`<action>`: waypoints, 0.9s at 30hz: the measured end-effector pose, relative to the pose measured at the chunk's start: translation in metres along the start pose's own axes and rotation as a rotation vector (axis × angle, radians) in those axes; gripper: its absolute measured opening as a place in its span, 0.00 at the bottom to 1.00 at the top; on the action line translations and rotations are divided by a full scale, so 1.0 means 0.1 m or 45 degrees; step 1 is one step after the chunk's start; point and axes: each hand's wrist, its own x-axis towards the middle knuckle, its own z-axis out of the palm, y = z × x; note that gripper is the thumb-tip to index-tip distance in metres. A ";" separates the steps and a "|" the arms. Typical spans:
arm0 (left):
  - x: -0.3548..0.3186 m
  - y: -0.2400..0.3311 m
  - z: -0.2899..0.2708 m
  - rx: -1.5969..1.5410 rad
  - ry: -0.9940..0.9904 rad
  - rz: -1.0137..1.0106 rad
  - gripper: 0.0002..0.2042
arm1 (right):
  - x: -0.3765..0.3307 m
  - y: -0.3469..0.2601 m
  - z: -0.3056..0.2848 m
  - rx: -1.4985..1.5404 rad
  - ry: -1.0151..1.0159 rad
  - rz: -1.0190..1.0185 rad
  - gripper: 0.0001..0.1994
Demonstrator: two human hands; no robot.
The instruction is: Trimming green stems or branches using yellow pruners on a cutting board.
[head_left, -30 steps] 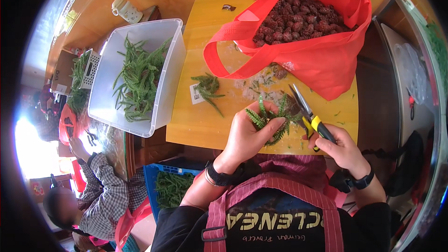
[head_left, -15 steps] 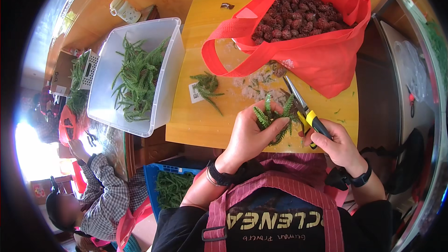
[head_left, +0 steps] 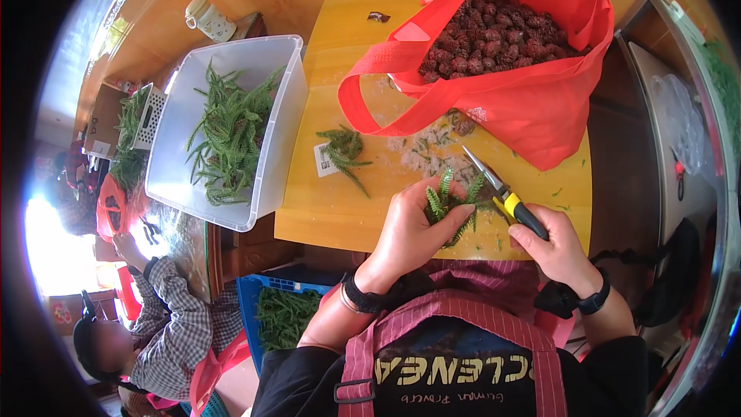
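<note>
My left hand (head_left: 409, 230) is closed round a small bunch of green fern-like sprigs (head_left: 438, 202), pinched between thumb and fingers over the table's near edge. My right hand (head_left: 554, 241) grips long-nose pliers (head_left: 498, 180) with yellow and black handles. Their jaws point away and to the left, just right of the sprigs. Beyond my hands lie pale crumbs and green bits (head_left: 432, 150) on the yellow table (head_left: 324, 216). A loose clump of sprigs (head_left: 343, 148) rests on a white printed card (head_left: 324, 161) to the left.
A red fabric bag (head_left: 532, 123) full of brown pine cones (head_left: 494, 35) stands at the far right. To the left is a clear plastic bin (head_left: 284, 135) with green sprigs. A blue crate (head_left: 251, 301) of greenery sits below. Another person in a checked sleeve (head_left: 181, 301) works at lower left.
The pliers' tip has swung slightly lower and to the left, and their handles look closer together. My left hand still grips the sprigs, which have tilted a little. The whole view has shifted slightly.
</note>
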 end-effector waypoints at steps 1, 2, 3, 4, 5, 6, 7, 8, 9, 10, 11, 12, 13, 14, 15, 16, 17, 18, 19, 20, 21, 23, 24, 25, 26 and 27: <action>-0.01 0.00 -0.01 -0.016 0.020 -0.013 0.07 | 0.01 -0.02 -0.02 -0.090 -0.019 0.044 0.08; 0.00 0.00 -0.02 -0.015 0.020 -0.010 0.07 | 0.02 0.02 -0.02 -0.090 -0.018 0.041 0.08; 0.00 -0.01 -0.05 -0.064 0.010 -0.031 0.07 | 0.06 0.11 -0.03 -0.071 0.036 -0.008 0.08; 0.00 -0.01 -0.07 -0.113 -0.001 -0.051 0.07 | 0.07 0.16 -0.05 -0.051 0.091 -0.056 0.08; -0.01 -0.01 -0.10 -0.114 0.006 -0.052 0.07 | 0.07 0.14 -0.11 -0.237 0.021 0.029 0.07; -0.02 0.00 -0.12 -0.206 0.000 -0.067 0.08 | 0.05 0.14 -0.13 -0.239 0.015 0.027 0.07; -0.02 0.00 -0.14 -0.298 -0.006 -0.082 0.08 | 0.04 0.14 -0.14 -0.176 -0.012 0.007 0.07; -0.03 0.01 -0.16 -0.299 -0.001 -0.084 0.08 | 0.01 0.13 -0.15 -0.113 -0.039 -0.013 0.08; -0.02 0.02 -0.19 -0.365 -0.039 -0.112 0.08 | -0.02 0.05 -0.18 -0.113 -0.044 -0.012 0.08; -0.02 0.03 -0.21 -0.432 -0.079 -0.140 0.08 | -0.06 -0.06 -0.23 -0.190 -0.084 -0.009 0.09; -0.02 0.03 -0.22 -0.432 -0.077 -0.141 0.08 | -0.09 -0.11 -0.25 -0.267 -0.121 -0.008 0.10; -0.02 0.03 -0.22 -0.487 -0.080 -0.146 0.08 | -0.10 -0.09 -0.25 -0.267 -0.122 -0.007 0.10; -0.02 0.03 -0.23 -0.543 -0.084 -0.152 0.08 | -0.12 -0.06 -0.24 -0.304 -0.082 -0.132 0.10; -0.02 0.03 -0.23 -0.545 -0.084 -0.152 0.08 | -0.14 -0.04 -0.24 -0.343 -0.040 -0.256 0.10; -0.02 0.03 -0.23 -0.528 -0.084 -0.148 0.09 | -0.15 -0.04 -0.24 -0.344 -0.040 -0.254 0.10; -0.02 0.03 -0.22 -0.512 -0.083 -0.144 0.09 | -0.16 -0.04 -0.24 -0.359 -0.033 -0.270 0.09; -0.02 0.03 -0.22 -0.513 -0.085 -0.145 0.09 | -0.17 -0.05 -0.24 -0.374 -0.025 -0.285 0.08; -0.02 0.04 -0.21 -0.511 -0.097 -0.138 0.09 | -0.18 -0.06 -0.24 -0.374 -0.023 -0.283 0.08; -0.03 0.04 -0.21 -0.509 -0.108 -0.130 0.09 | -0.18 -0.07 -0.23 -0.379 -0.017 -0.289 0.07; -0.03 0.04 -0.20 -0.508 -0.108 -0.130 0.09 | -0.18 -0.07 -0.22 -0.383 -0.011 -0.297 0.07; -0.03 0.04 -0.20 -0.511 -0.104 -0.125 0.09 | -0.18 -0.08 -0.22 -0.382 -0.011 -0.298 0.07; -0.04 0.05 -0.19 -0.514 -0.100 -0.119 0.09 | -0.19 -0.09 -0.22 -0.399 -0.007 -0.267 0.05; -0.04 0.06 -0.19 -0.518 -0.099 -0.126 0.09 | -0.20 -0.10 -0.23 -0.399 -0.006 -0.268 0.05; -0.04 0.07 -0.19 -0.523 -0.098 -0.132 0.09 | -0.20 -0.11 -0.23 -0.418 -0.002 -0.244 0.05; -0.05 0.08 -0.18 -0.522 -0.097 -0.131 0.09 | -0.20 -0.12 -0.23 -0.436 0.000 -0.220 0.05; -0.05 0.08 -0.18 -0.508 -0.102 -0.131 0.09 | -0.20 -0.12 -0.22 -0.436 -0.001 -0.221 0.05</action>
